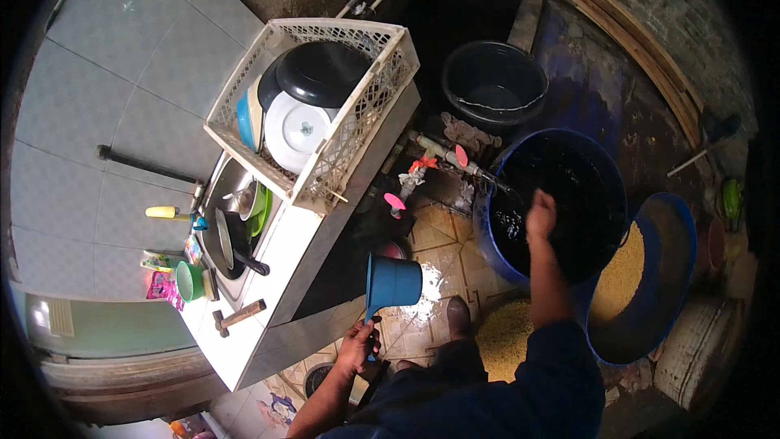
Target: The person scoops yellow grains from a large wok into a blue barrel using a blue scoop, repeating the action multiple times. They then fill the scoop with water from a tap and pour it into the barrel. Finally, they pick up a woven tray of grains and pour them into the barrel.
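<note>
My left hand [359,346] grips the handle of a blue plastic water dipper [395,280], held over the tiled floor beside the counter. My right hand [541,214] reaches over a large blue drum [485,228] of dark water. Its fingers are blurred and partly turned away, so I cannot tell whether they are curled or apart. A tap with a pink handle [461,155] and a short spout points over the drum's rim, left of that hand. Another pink-handled tap [394,201] with an orange-red piece around its pipe is nearer the counter.
A plastic crate [375,113] of dishes stands on the white counter [286,256], near a steel sink [236,296] with a pan and bowls. A hammer [241,317] lies at the counter's near end. Beyond the drum is a black bucket [493,79]; a blue container [688,256] holds yellow grain-like material.
</note>
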The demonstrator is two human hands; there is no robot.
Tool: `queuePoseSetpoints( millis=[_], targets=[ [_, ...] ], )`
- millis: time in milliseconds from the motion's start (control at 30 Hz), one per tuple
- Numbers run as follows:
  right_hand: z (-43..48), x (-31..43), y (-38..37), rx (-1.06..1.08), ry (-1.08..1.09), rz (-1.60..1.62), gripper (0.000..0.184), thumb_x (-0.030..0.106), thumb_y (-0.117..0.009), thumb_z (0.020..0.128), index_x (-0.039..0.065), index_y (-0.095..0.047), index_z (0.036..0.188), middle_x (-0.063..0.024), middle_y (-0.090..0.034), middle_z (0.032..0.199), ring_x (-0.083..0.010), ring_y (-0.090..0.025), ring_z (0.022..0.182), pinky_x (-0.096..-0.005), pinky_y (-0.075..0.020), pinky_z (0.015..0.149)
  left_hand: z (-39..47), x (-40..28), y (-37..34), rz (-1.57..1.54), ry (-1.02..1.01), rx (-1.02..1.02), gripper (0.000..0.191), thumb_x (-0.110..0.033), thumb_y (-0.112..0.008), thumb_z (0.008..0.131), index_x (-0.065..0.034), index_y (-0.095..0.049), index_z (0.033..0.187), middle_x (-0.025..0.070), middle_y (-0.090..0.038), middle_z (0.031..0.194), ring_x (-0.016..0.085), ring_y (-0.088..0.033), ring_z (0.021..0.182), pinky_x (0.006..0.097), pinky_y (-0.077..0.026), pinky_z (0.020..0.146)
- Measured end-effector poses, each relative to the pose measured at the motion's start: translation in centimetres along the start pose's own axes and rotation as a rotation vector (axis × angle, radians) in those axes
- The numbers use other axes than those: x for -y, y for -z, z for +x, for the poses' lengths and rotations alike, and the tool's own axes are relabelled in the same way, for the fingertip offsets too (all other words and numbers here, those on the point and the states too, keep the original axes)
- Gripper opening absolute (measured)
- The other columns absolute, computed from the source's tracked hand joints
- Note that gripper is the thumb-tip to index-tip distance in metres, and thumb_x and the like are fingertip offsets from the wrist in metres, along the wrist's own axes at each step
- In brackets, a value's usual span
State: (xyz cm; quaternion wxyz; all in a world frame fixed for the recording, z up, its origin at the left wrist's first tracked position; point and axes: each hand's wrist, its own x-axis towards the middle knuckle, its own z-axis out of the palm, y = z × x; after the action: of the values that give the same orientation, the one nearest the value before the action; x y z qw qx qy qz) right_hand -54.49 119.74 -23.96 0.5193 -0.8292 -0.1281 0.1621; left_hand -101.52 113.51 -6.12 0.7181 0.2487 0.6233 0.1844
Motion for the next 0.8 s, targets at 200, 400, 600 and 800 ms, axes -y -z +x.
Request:
queuePoseSetpoints(
  millis=[200,400,600,800],
  targets=[
    [7.8,-22.5,7.2,-0.270,-1.038,0.404,0.044,0.041,-0.048,0.092,0.012,-0.052,0.125,-0.0068,-0.055,0.116,-0.0255,-0.055,0.097,-0.0409,-0.0445,0.084,1.4,1.2,1.1,0.060,-0.039,0.056,0.035,-0.036,-0.054,0.094,-0.0047,-0.054,0.110,0.0027,-0.052,0.075,0.013,-0.050,0.053,0.0248,-0.038,0.046],
    [-0.5,-2.4,2.2,0.757,-0.969,1.307,0.022,0.021,-0.052,0.089,0.009,-0.059,0.072,-0.0085,-0.062,0.071,-0.0224,-0.058,0.064,-0.0349,-0.0484,0.065,0.6,-1.0,-0.9,0.001,0.009,0.011,0.040,-0.037,-0.053,0.094,-0.0026,-0.054,0.115,0.0021,-0.050,0.074,0.012,-0.047,0.055,0.0242,-0.036,0.047],
    [-9.5,14.5,-1.1,1.431,-0.139,0.354,0.024,0.025,-0.056,0.090,0.003,-0.065,0.089,-0.0138,-0.068,0.090,-0.0290,-0.064,0.085,-0.0411,-0.0490,0.082,4.2,-1.9,-3.1,-0.219,0.065,0.133,0.041,-0.038,-0.055,0.093,-0.0038,-0.054,0.116,0.0016,-0.051,0.072,0.012,-0.045,0.056,0.0223,-0.036,0.049],
    [-8.4,15.1,-0.4,0.437,0.696,-0.182,0.026,0.014,-0.061,0.084,0.004,-0.058,0.107,-0.0170,-0.055,0.104,-0.0363,-0.053,0.098,-0.0431,-0.0439,0.085,4.2,-2.3,-3.6,-0.267,0.064,0.099,0.040,-0.037,-0.055,0.093,-0.0047,-0.055,0.116,-0.0004,-0.049,0.072,0.009,-0.043,0.054,0.0198,-0.035,0.046]
  ],
)
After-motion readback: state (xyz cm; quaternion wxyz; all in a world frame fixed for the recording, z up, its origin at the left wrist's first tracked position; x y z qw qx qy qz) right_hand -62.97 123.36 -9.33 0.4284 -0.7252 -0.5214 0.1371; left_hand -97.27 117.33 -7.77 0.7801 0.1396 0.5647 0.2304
